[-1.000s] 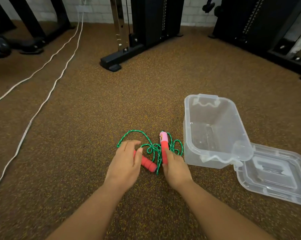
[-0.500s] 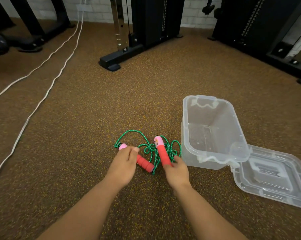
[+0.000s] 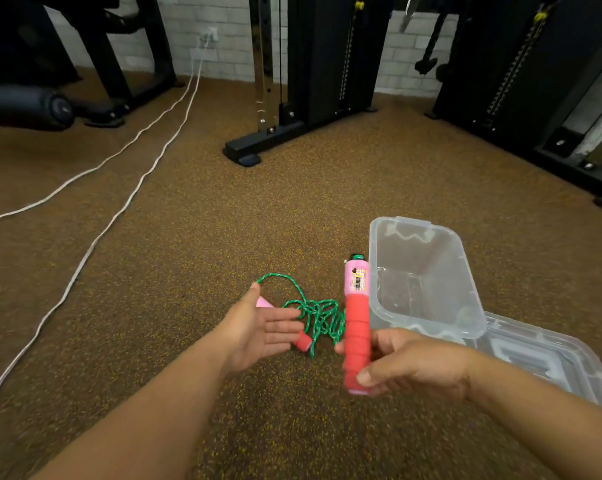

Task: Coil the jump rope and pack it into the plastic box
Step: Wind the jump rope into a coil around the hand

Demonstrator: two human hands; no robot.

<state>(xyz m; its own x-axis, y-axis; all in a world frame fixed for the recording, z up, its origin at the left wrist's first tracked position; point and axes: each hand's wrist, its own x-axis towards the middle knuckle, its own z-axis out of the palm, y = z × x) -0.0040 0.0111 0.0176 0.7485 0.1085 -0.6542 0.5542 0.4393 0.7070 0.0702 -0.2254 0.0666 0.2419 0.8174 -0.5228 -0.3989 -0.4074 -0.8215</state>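
The jump rope's green cord (image 3: 315, 315) lies tangled on the brown floor. My right hand (image 3: 410, 363) is closed around one red foam handle with a pink counter top (image 3: 356, 327), held upright above the floor beside the box. My left hand (image 3: 258, 329) is open, palm turned right, over the second red and pink handle (image 3: 303, 342), which lies on the floor partly hidden behind the fingers. The clear plastic box (image 3: 427, 278) stands open and empty just right of the raised handle.
The box's clear lid (image 3: 549, 362) lies on the floor at the right, against the box. Two white cables (image 3: 126, 168) run across the floor at the left. Black gym machine bases (image 3: 258, 143) stand at the back and right.
My right hand has lifted its handle off the floor and upright. My left hand has let go of the other handle and opened. The camera has tilted up.
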